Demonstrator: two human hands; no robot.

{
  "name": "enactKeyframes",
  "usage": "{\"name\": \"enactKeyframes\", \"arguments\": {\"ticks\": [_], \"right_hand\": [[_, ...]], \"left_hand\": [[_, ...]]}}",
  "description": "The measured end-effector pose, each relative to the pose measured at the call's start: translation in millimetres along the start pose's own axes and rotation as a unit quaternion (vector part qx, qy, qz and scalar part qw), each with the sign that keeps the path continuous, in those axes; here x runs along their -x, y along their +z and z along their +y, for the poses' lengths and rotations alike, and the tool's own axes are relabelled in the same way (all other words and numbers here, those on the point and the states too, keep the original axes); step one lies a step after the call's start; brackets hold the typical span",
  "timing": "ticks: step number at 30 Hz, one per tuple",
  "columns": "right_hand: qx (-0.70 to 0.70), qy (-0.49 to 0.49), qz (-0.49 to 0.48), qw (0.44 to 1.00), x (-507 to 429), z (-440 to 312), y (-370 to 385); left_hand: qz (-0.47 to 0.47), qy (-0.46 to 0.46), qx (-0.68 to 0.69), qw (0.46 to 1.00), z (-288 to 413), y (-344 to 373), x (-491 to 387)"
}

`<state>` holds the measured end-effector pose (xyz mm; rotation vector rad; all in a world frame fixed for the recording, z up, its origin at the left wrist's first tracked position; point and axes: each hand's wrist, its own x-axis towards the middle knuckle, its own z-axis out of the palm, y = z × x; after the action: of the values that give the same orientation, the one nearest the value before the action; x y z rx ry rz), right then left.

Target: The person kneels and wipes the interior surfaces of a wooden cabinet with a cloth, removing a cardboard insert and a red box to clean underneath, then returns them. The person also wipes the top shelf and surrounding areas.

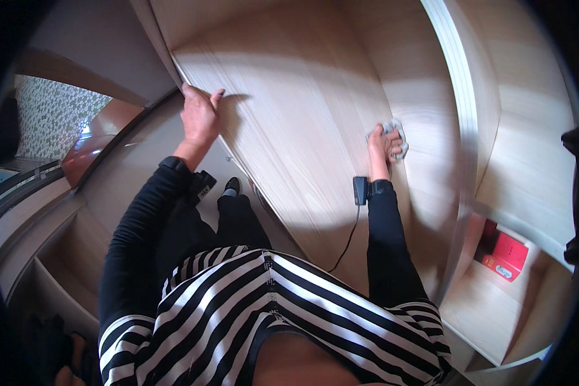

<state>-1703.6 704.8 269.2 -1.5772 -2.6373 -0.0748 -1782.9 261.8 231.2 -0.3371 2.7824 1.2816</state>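
My right hand (382, 144) presses a crumpled grey cloth (396, 130) onto a pale wood-grain shelf board (299, 135), where the board meets the upright cabinet side panel (417, 111). At the board's front edge is my left hand (200, 116), its thumb sticking out over the surface. Its other fingers are mostly hidden, so whether they grip the edge is unclear. A black device (361, 190) with a cable is strapped to my right wrist. On my left wrist sits another strapped black device (202, 187).
Right of the side panel's pale front edge (456, 62), a lower compartment holds a red box or packet (506, 253) bearing writing. Open wooden compartments (67, 270) stand at lower left. A patterned surface (58, 111) shows at far left. My shoe (232, 184) is on the floor below the board.
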Motion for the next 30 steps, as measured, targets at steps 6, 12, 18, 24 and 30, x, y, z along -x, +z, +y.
{"name": "enactKeyframes", "arguments": {"ticks": [6, 12, 18, 24, 30], "right_hand": [[-0.007, -0.095, 0.035, 0.995, -1.4, -141.7, 9.6], [-0.041, -0.267, 0.069, 0.960, -9.1, -227.7, 15.5], [-0.071, -0.431, 0.071, 0.897, -45.2, -257.4, 27.3], [-0.037, -0.580, 0.154, 0.799, -84.4, -303.8, 47.8], [0.039, -0.579, 0.237, 0.779, -65.2, -313.0, 19.7]], "left_hand": [[-0.026, -0.008, 0.007, 1.000, 3.9, -2.9, 2.9], [-0.028, 0.000, 0.007, 1.000, 2.1, -2.6, 6.5], [-0.015, 0.014, 0.022, 1.000, 1.3, -3.9, 6.2], [-0.019, 0.007, 0.019, 1.000, 3.3, -6.7, 6.6], [-0.018, 0.009, 0.034, 0.999, 5.7, -9.6, 5.1]]}}
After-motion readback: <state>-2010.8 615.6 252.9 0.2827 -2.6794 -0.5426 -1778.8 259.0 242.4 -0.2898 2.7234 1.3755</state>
